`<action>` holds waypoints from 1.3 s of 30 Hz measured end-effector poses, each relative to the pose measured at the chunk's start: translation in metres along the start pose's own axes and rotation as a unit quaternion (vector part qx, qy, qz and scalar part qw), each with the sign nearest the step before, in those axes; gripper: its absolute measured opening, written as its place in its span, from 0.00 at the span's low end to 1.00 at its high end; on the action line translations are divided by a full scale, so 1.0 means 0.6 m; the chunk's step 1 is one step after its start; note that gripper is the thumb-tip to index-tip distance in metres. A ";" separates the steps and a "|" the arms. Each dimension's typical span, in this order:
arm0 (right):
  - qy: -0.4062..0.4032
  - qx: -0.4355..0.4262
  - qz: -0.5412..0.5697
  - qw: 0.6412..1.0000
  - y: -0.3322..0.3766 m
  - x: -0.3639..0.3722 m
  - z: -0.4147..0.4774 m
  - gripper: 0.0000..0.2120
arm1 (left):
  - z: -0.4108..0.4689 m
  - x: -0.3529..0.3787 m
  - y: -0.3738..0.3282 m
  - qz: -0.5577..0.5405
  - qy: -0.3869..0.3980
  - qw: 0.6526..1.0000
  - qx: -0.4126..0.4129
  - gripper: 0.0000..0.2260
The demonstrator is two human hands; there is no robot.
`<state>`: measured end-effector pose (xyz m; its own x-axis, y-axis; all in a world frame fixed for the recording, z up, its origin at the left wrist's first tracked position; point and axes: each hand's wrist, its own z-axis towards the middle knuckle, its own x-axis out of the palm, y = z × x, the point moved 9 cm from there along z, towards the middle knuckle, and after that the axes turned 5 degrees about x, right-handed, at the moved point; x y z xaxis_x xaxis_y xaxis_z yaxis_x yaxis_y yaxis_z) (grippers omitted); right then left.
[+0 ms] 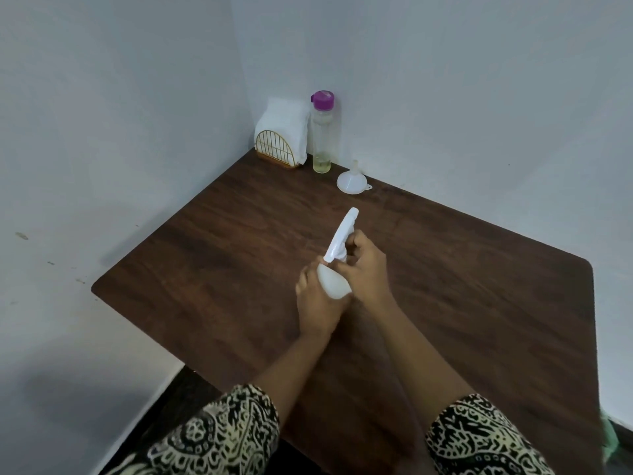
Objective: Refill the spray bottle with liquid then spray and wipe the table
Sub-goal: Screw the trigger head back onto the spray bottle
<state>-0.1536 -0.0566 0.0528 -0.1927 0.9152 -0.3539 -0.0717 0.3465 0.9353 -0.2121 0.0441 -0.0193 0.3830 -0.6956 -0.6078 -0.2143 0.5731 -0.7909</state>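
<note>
Dark wooden table (479, 303) carries at its far corner a napkin holder (275, 145), a clear bottle (322, 132) with little yellowish liquid, and 1 funnel (349, 181), mouth down. At the middle, the left hand (317, 310) grips the spray bottle (334, 285) by its body; the right hand (364, 265) grips its neck. Bare wood lies on both sides.

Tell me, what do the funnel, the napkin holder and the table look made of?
Funnel: likely plastic, milky and translucent. Napkin holder: seemingly thin metal wire, gold finish. Table: dark wood or wood-look laminate, matte, streaky grain; which is unclear.
</note>
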 end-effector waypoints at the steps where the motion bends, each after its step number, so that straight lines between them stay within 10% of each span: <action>1: 0.018 0.004 0.000 1.000 -0.003 0.000 0.002 0.12 | -0.007 0.006 0.001 0.004 -0.004 1.000 -0.011 0.43; 6: 0.155 0.011 0.012 0.988 -0.013 -0.008 0.022 0.14 | 0.031 0.023 0.045 -0.046 0.155 0.987 -0.001 0.53; 11: 0.196 0.008 -0.010 0.980 -0.008 0.000 0.029 0.15 | 0.068 0.031 -0.003 -0.084 0.371 0.920 0.092 0.40; 22: -0.169 0.012 0.024 0.985 -0.006 -0.014 -0.037 0.15 | 0.037 0.033 0.027 -0.186 0.156 0.970 0.021 0.35; 32: 0.256 0.066 0.213 0.941 -0.040 0.026 -0.018 0.13 | 0.034 0.032 0.035 -0.159 0.174 0.972 0.017 0.39; 35: 0.259 0.058 0.148 0.953 -0.041 0.025 0.002 0.13 | 0.034 0.030 0.029 -0.151 0.180 0.972 0.025 0.42; 39: 0.072 0.056 0.107 0.990 -0.065 0.011 -0.005 0.05 | 0.030 0.027 0.026 -0.134 0.152 0.979 0.032 0.39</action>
<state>-0.1553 -0.0648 0.0142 -0.3292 0.9345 -0.1355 0.0942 0.1752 0.9800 -0.1929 0.0494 -0.0402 0.1304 -0.9158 -0.3798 -0.0818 0.3719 -0.9247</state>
